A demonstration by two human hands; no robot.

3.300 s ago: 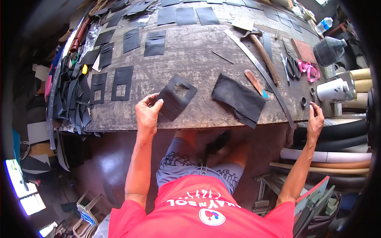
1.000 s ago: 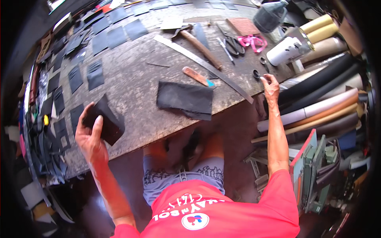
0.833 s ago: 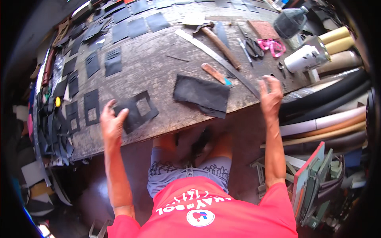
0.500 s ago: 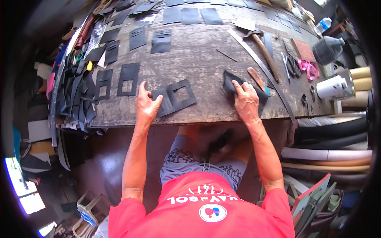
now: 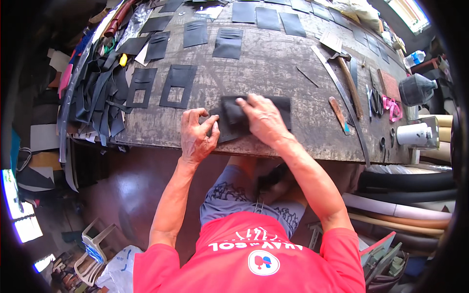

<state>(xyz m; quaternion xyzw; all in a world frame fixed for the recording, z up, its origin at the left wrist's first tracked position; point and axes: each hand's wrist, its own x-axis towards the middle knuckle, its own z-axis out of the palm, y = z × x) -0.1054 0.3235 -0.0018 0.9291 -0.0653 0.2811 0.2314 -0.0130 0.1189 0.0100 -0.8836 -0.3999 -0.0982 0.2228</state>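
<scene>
My right hand (image 5: 264, 116) is closed on a black leather piece (image 5: 282, 108) near the table's front edge, fingertips on top of it. That piece lies over another black leather piece (image 5: 227, 136), hiding most of it. At the left edge of the lower piece is my left hand (image 5: 199, 136), its fingers curled and its thumb and forefinger close together. Whether they pinch the leather I cannot make out. To the left lie two black leather pieces with cut-out windows, a larger one (image 5: 188, 91) and a smaller one (image 5: 142, 78).
Slotted black pieces (image 5: 227, 43) lie farther back on the worn wooden table (image 5: 273, 73). A wooden-handled blade (image 5: 338, 113), a long metal ruler (image 5: 337, 80), a hammer (image 5: 350, 83) and scissors (image 5: 375, 100) lie right. Leather scraps (image 5: 105, 97) crowd the left edge.
My right hand has moved left, bringing the black leather piece from beside the blade onto the windowed piece. My left hand's fingers have curled in. The whole view has shifted slightly.
</scene>
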